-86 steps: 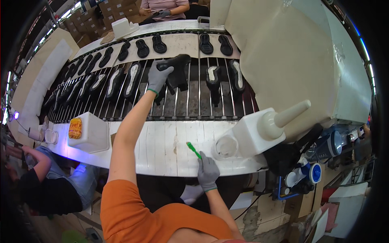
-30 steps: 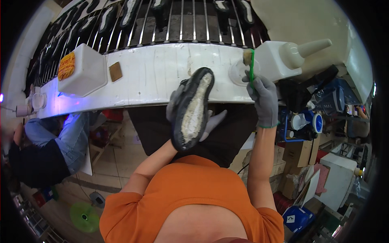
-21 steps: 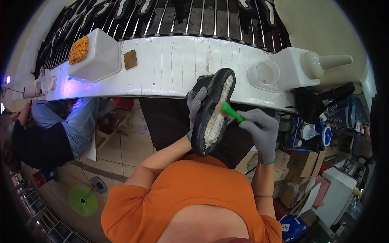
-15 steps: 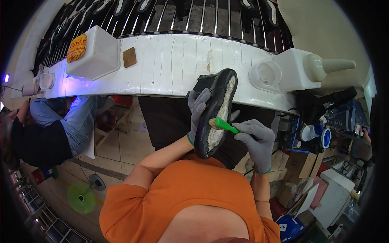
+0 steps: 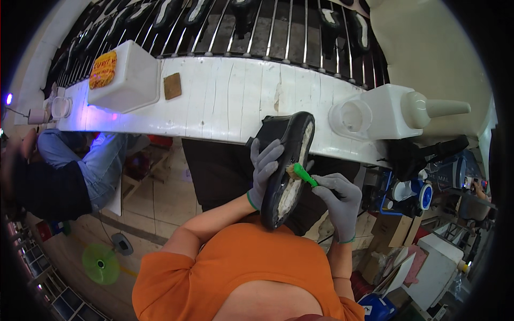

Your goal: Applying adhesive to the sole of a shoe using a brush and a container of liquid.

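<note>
A black shoe upper [image 5: 275,193], its pale underside turned up, leans against the near edge of the white bench. My left hand [image 5: 264,165], in a grey glove, grips it from its left side. In my gloved right hand [image 5: 339,199] is a brush with a green handle [image 5: 305,175], pinched between thumb and fingers. Its bristles meet the right-hand part of the shoe's underside, about midway along. Some fingers of my left hand are hidden behind the shoe.
Beyond the white bench [image 5: 209,96] runs a roller conveyor [image 5: 267,32] carrying several black shoe uppers. A white container with a yellow sponge [image 5: 103,69] stands left, near a brown square piece [image 5: 172,86]. At right are a white bottle [image 5: 385,109] and a clear cup [image 5: 353,117]. A seated person [image 5: 59,176] is at left.
The brush has moved toward the shoe's far end along the underside. In the picture, the shoe and both hands sit lower, as the view has shifted. Both grips stay the same.
</note>
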Motion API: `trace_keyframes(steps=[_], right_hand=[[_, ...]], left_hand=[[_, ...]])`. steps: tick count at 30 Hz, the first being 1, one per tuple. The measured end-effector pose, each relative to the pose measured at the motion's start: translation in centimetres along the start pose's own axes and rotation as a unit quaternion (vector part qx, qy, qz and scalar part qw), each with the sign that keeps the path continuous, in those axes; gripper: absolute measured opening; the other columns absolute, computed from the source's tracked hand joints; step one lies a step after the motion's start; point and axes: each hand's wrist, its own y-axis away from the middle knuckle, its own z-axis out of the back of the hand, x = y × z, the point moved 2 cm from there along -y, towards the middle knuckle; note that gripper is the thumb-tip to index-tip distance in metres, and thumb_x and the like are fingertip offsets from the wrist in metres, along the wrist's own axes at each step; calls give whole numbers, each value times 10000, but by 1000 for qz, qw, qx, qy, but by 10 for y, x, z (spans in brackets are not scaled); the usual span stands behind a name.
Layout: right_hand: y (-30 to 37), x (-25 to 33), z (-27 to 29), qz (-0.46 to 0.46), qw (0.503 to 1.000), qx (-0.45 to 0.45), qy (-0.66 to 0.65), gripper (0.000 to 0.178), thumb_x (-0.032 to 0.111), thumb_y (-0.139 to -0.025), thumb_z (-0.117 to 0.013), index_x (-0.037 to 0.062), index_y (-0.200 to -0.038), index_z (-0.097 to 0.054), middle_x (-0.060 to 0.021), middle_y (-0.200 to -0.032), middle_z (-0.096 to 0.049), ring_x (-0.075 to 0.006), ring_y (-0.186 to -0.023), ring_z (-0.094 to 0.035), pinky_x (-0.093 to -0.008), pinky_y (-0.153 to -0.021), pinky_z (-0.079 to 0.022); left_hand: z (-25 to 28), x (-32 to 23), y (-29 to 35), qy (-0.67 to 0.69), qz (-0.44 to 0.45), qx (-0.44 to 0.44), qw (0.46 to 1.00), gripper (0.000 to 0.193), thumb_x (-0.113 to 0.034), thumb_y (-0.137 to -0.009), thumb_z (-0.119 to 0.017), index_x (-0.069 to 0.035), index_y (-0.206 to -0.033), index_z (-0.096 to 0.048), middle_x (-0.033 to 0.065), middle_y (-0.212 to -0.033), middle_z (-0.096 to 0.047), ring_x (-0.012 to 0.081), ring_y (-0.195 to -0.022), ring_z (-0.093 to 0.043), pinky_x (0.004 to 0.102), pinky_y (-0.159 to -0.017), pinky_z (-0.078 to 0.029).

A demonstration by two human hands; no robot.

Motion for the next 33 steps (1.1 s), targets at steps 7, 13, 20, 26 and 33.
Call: trace_keyframes(steps=[7, 13, 20, 26, 33], right_hand=[[-16, -20, 1, -25, 998, -51, 20, 198, 12, -780, -714, -14, -975, -736, -100, -841, -705, -125, -779, -640, -241, -726, -481], [-40, -40, 1, -48, 994, -91, 30, 175, 38, -811, -715, -25, -973, -731, -30, -749, -677, -52, -721, -557, -213, -684, -445], [-76, -66, 14, -30, 986, -127, 108, 204, 173, -840, -715, -21, -902, -730, 15, -670, -607, -47, -620, -459, -228, -566, -345], [-38, -35, 10, -57, 998, 3, -4, 115, 95, -790, -696, -11, -816, -729, 26, -652, -586, -47, -628, -473, -232, -563, -343], [-80, -57, 20, -49, 992, -83, 76, 173, 133, -827, -707, -13, -913, -740, 11, -717, -669, -46, -663, -532, -237, -604, -420]], left_hand=[[17, -4, -21, 76, -4, 79, 994, 808, -251, -784, -791, -142, -1391, -270, 132, -1292, -499, 324, -1227, -529, 568, -1175, -126], [10, 1, -8, 38, -40, 32, 998, 786, -262, -783, -801, -153, -1370, -290, 116, -1306, -506, 315, -1247, -523, 581, -1172, -125], [10, 3, -1, 25, -38, 26, 999, 741, -239, -777, -800, -148, -1333, -319, 122, -1289, -523, 314, -1214, -551, 586, -1169, -132], [10, 14, 6, 36, -54, 12, 998, 796, -249, -767, -809, -147, -1360, -287, 129, -1289, -510, 312, -1227, -537, 578, -1171, -138], [14, 3, -11, 30, -54, 42, 997, 890, -337, -749, -825, -156, -1398, -243, 135, -1308, -487, 314, -1196, -546, 569, -1169, -150]])
